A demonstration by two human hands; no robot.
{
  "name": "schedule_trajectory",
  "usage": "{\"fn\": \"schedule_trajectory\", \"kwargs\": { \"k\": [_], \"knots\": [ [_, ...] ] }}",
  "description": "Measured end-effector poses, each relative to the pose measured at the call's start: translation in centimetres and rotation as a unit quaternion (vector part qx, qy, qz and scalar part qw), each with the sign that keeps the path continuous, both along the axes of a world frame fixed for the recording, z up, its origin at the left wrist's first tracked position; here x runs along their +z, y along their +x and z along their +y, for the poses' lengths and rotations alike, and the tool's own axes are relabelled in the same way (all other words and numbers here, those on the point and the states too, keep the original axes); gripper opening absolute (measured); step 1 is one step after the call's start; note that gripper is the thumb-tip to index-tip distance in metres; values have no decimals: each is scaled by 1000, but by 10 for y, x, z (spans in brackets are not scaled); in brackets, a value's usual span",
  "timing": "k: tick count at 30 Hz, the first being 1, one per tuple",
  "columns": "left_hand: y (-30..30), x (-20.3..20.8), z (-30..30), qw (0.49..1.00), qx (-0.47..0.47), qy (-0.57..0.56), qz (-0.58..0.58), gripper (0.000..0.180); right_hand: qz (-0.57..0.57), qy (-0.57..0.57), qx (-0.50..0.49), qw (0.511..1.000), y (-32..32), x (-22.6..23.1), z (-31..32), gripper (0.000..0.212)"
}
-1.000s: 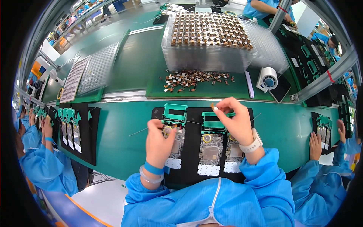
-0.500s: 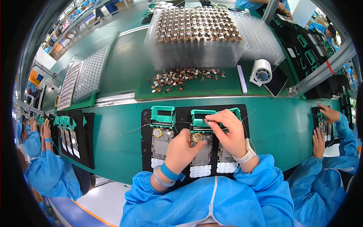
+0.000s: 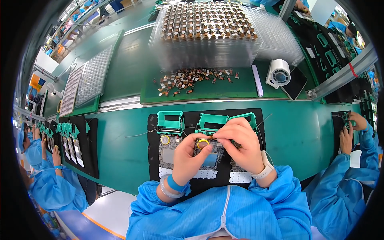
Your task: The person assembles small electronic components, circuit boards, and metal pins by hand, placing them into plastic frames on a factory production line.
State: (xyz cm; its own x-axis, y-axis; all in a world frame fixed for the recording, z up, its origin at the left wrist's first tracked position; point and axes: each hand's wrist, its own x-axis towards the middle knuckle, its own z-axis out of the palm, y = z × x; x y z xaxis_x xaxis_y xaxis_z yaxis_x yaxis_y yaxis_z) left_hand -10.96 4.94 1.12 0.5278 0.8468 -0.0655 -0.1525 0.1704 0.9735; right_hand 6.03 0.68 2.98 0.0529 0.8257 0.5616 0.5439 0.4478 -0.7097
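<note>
Three circuit boards with green frames at their far ends lie side by side on a black mat [image 3: 153,160]. The middle board [image 3: 219,149] is slightly tilted, and my left hand [image 3: 189,157] grips its left side, thumb over its face and index finger along its far end. Between that thumb and finger shows a yellow-ringed round part [image 3: 203,144]. My right hand [image 3: 242,145] pinches a tiny dark part, mostly hidden by the fingertips, at the board's far edge beside the middle green frame [image 3: 212,123]. The left board [image 3: 170,154] lies untouched; my right hand partly covers the right board [image 3: 240,177].
Beyond the mat lies a pile of small flex-cable parts [image 3: 188,80]. Behind it stand stacked clear trays [image 3: 208,54]. A pale purple stick [image 3: 257,81], a white fan [image 3: 278,74] and a black slab [image 3: 295,83] are at right. Co-workers sit on both sides.
My right hand has come down from the green frame to the board's far edge, meeting my left index finger. The middle board has shifted left and tilted, its plate now reflecting blue.
</note>
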Motion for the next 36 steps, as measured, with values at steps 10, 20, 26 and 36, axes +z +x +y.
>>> {"fn": "schedule_trajectory", "kwargs": {
  "k": [10,20,26,36],
  "knots": [
    [4,-1,-7,1000,-1,29,5,23,-9,-10,3,1000,3,-1,-2,17],
    [5,1,-13,998,42,43,6,16,84,-76,68,991,-1,-4,-4,38],
    [7,-1,-17,989,62,120,50,16,188,-136,80,970,-6,-10,-8,35],
    [5,5,-6,988,123,83,42,16,8,-114,-93,989,68,1,76,12]
  ]
}}
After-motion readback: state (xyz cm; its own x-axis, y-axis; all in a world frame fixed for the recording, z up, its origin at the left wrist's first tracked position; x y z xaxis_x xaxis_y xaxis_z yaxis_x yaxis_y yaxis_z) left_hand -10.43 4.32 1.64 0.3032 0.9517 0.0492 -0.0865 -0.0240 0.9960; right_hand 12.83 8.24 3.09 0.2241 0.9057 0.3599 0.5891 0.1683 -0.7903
